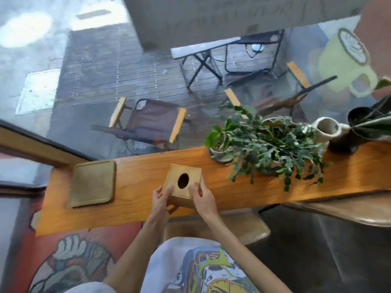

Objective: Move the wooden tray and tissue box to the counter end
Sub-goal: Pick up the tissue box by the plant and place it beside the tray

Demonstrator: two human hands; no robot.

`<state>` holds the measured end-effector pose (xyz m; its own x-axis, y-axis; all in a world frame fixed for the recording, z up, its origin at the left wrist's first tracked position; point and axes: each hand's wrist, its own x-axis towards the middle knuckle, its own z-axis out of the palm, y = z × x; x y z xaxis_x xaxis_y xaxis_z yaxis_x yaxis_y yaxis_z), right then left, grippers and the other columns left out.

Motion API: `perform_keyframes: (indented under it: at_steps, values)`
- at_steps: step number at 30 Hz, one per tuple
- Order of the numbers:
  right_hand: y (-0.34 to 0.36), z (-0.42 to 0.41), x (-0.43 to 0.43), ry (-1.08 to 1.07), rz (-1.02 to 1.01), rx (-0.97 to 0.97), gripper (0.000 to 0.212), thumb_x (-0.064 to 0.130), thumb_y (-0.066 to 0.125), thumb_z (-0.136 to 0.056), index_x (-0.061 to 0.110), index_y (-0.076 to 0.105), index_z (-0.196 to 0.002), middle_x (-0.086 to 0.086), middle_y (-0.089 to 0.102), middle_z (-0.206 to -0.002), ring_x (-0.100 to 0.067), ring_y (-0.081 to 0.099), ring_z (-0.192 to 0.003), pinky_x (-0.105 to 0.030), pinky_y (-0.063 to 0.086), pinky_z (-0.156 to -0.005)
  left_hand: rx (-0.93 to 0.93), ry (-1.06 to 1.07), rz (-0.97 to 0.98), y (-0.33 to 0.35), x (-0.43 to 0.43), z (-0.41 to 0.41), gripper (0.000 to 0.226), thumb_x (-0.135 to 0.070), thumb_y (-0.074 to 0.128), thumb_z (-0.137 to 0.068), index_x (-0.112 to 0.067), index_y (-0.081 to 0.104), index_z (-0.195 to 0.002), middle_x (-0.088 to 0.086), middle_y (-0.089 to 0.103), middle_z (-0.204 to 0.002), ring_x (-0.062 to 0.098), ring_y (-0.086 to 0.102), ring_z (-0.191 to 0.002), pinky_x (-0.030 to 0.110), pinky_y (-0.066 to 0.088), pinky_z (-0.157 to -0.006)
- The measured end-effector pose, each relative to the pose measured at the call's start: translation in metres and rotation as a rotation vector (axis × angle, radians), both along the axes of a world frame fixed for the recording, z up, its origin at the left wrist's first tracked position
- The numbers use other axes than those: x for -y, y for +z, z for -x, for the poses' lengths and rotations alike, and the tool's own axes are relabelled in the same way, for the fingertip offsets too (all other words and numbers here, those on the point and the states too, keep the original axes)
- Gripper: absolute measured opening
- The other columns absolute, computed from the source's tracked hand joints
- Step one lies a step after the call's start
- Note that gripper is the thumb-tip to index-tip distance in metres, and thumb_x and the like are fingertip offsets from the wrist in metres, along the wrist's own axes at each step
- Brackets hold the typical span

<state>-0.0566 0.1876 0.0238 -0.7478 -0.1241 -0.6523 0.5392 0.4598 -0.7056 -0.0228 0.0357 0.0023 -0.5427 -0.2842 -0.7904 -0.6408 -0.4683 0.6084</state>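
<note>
Tray (pixel 92 183) lies flat near the left end of the tabletop (pixel 264 188), so by the look of it that half of the job is done, or close to it; whether it sits in its final spot I cannot tell. The box (pixel 182 183) remains: it stands near the middle of the tabletop, well apart from the tray on its left and near the trailing plant (pixel 268 144) on its right. Both hands are on it, the left hand (pixel 161 200) pressed against the near left corner with fingers up on the top edge, the right hand (pixel 202 198) clamped on the near right side with fingertips curled over the rim. Whether the box is lifted or resting on the wood cannot be told from this angle. The box is roughly cubic, so it has no clear long axis; its oval opening faces straight up, with the oval's longer dimension running away from the person toward the window. The box is turned slightly, one corner toward the person. The tray's longer side likewise runs across the tabletop's width. What is left, as I judge it, is carrying the box leftward to set it beside the tray
</note>
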Motion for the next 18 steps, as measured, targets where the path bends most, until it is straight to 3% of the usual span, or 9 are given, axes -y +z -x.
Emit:
perform_keyframes:
  at_steps: [3,7,9,10,12,14,16,18]
  values:
    - [0.019,-0.005,0.042,0.127,0.150,0.000,0.076,0.064,0.045,-0.094,0.041,0.011,-0.158,-0.001,0.048,-0.154,-0.027,0.045,-0.140,-0.042,0.038,-0.113,-0.032,0.210,-0.013,0.015,0.032,-0.029,0.057,-0.036,0.072,-0.084,-0.025,0.039,-0.129,0.008,0.056,-0.111,0.027,0.059,-0.100,0.056,0.051,-0.090]
    - [0.030,-0.024,0.103,0.296,0.262,-0.058,0.081,0.068,0.056,-0.086,0.043,0.023,-0.155,0.004,0.051,-0.152,-0.017,0.050,-0.136,-0.043,0.043,-0.112,-0.091,0.359,-0.014,0.039,0.085,-0.079,0.063,-0.039,0.073,-0.074,-0.029,0.042,-0.129,0.015,0.059,-0.117,0.032,0.061,-0.103,0.048,0.053,-0.077]
    - [0.031,-0.039,0.134,0.370,0.281,-0.063,0.080,0.068,0.058,-0.084,0.042,0.028,-0.154,0.004,0.054,-0.149,-0.016,0.053,-0.132,-0.043,0.045,-0.111,-0.110,0.357,-0.027,0.045,0.119,-0.107,0.054,-0.035,0.072,-0.080,-0.027,0.050,-0.129,0.020,0.066,-0.121,0.034,0.065,-0.101,0.045,0.054,-0.074]
    - [0.032,-0.048,0.150,0.396,0.283,-0.057,0.077,0.066,0.059,-0.085,0.041,0.031,-0.153,0.004,0.055,-0.148,-0.015,0.055,-0.130,-0.042,0.047,-0.110,-0.108,0.350,-0.015,0.052,0.134,-0.122,0.043,-0.031,0.067,-0.085,-0.026,0.055,-0.126,0.014,0.073,-0.113,0.031,0.067,-0.096,0.042,0.055,-0.073]
    - [0.045,-0.071,0.183,0.434,0.308,-0.059,0.069,0.056,0.062,-0.090,0.035,0.037,-0.151,0.006,0.057,-0.144,-0.010,0.058,-0.124,-0.029,0.052,-0.102,-0.133,0.329,-0.010,0.065,0.165,-0.158,0.032,-0.026,0.059,-0.091,-0.025,0.059,-0.124,0.000,0.079,-0.088,0.021,0.069,-0.082,0.035,0.054,-0.068]
    - [0.054,-0.098,0.217,0.481,0.339,-0.048,0.058,0.042,0.061,-0.096,0.027,0.043,-0.149,0.006,0.060,-0.138,-0.004,0.061,-0.111,-0.012,0.053,-0.085,-0.164,0.292,-0.015,0.074,0.198,-0.200,0.027,-0.030,0.055,-0.096,-0.027,0.056,-0.123,-0.007,0.077,-0.081,0.015,0.068,-0.070,0.029,0.052,-0.059]
    - [0.060,-0.128,0.255,0.537,0.352,-0.032,0.053,0.037,0.061,-0.097,0.025,0.048,-0.147,0.003,0.063,-0.134,0.002,0.062,-0.103,-0.012,0.051,-0.080,-0.175,0.305,0.010,0.081,0.234,-0.247,0.042,-0.047,0.063,-0.091,-0.031,0.050,-0.127,-0.007,0.073,-0.078,0.013,0.066,-0.060,0.028,0.050,-0.055]
    - [0.060,-0.163,0.296,0.607,0.382,-0.008,0.051,0.035,0.061,-0.097,0.021,0.051,-0.145,0.003,0.065,-0.133,0.003,0.064,-0.104,-0.014,0.051,-0.085,-0.195,0.349,-0.004,0.087,0.268,-0.295,0.066,-0.059,0.074,-0.074,-0.048,0.044,-0.132,-0.007,0.076,-0.094,0.020,0.071,-0.077,0.039,0.049,-0.071]
